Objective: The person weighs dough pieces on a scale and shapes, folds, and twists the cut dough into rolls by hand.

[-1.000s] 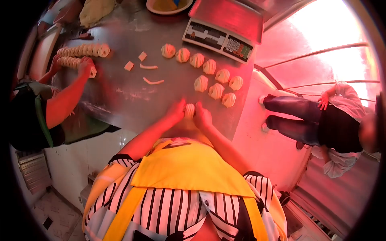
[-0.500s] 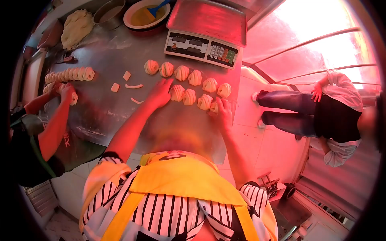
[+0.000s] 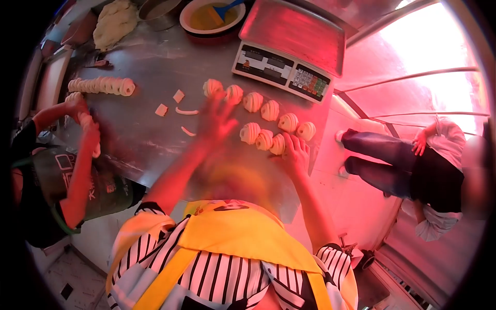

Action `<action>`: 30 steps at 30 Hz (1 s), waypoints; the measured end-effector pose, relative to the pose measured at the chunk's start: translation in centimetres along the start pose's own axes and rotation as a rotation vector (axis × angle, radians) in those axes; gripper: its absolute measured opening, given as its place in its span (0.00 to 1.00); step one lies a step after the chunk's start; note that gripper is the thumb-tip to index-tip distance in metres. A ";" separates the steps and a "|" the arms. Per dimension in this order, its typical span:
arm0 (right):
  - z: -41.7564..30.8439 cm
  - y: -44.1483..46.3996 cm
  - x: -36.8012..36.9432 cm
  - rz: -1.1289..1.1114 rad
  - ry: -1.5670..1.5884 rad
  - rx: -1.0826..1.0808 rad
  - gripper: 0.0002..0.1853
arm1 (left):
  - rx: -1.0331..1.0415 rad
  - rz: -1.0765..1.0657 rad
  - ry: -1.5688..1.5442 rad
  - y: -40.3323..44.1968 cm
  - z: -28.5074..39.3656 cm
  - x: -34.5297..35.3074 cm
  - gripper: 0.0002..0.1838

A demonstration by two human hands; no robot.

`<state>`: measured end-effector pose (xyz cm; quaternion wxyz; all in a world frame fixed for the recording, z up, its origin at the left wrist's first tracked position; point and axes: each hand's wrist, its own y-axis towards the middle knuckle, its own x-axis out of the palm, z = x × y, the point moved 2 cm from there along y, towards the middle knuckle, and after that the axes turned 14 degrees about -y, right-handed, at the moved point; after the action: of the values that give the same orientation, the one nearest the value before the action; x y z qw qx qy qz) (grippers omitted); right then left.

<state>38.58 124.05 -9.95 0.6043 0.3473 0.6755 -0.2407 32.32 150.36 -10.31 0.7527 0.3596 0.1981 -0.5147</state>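
Note:
Swirled dough rolls stand in two rows on the metal table. The back row has several, among them a roll (image 3: 252,102) near its middle. Over the left part of these rows my left hand (image 3: 218,121), blurred, is spread open and holds nothing. It is left of the front row's first roll (image 3: 250,133). At the front row's right end my right hand (image 3: 294,156) curves around a dough roll (image 3: 278,144), fingers behind and thumb in front. Part of that end is hidden under the fingers. Left of my left hand lie two dough strips (image 3: 187,111) and two small square pieces (image 3: 161,110).
A scale (image 3: 281,70) stands behind the rolls. A bowl (image 3: 188,26) with yellow liquid and a blue-handled brush (image 3: 227,8), and a dough lump (image 3: 114,25), are at the back. A co-worker's hands (image 3: 88,124) work at left near stacked rolls (image 3: 103,86). Another person (image 3: 434,160) stands right.
My left hand has come away from the front row's left roll and opened. The front row's rolls sit closer together, my right hand still at their right end. The whole view has shifted.

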 end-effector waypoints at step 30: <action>-0.8 0.9 1.3 -0.043 -0.004 -0.052 0.42 | -0.085 -0.334 -0.079 4.2 -1.4 0.6 0.35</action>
<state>38.70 125.52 -11.03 0.6089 0.3162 0.6879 -0.2368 36.52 151.89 -10.19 0.6785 0.2687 0.2470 -0.6375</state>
